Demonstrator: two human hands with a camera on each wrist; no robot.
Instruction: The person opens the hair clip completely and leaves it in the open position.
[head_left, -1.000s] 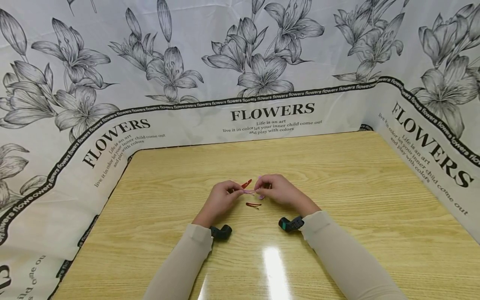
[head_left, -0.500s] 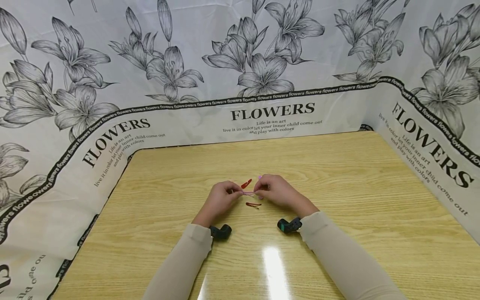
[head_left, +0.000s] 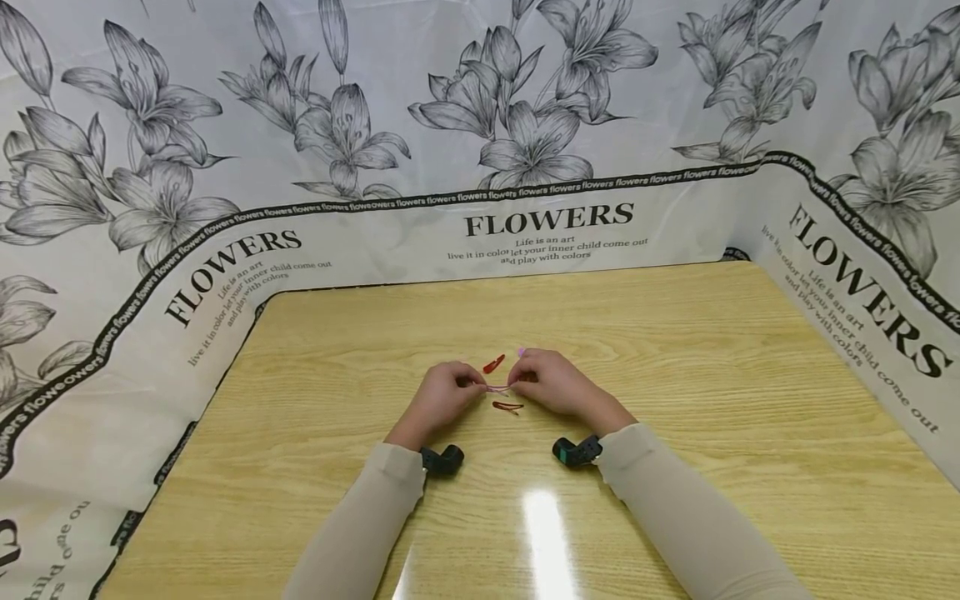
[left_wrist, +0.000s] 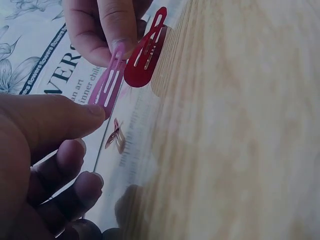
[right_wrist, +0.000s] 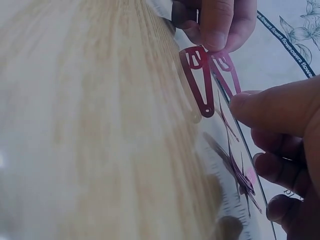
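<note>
A pink snap hair clip [head_left: 497,388] is stretched between both hands above the table. The left hand [head_left: 442,396] pinches one end between thumb and finger, and the right hand [head_left: 551,379] pinches the other. In the left wrist view the pink hair clip [left_wrist: 107,82] lies close to a red snap hair clip [left_wrist: 145,55] with its prong sprung out. That near red clip [head_left: 507,407] lies on the person's side of the hands. Beyond the hands lies another red hair clip [head_left: 493,364]. A bit of pink [head_left: 522,352] shows behind the right hand, mostly hidden.
Several thin purplish clips [right_wrist: 242,175] lie on the table by the right hand's lower fingers. The wooden table [head_left: 675,350] is bordered at the back and sides by a flower-printed cloth [head_left: 540,242]. Dark wrist cameras [head_left: 577,451] sit under both wrists.
The right hand has shifted very slightly left, while the left hand stays nearly still. Both hands keep their pinch on the pink hair clip. The head view has tilted a little.
</note>
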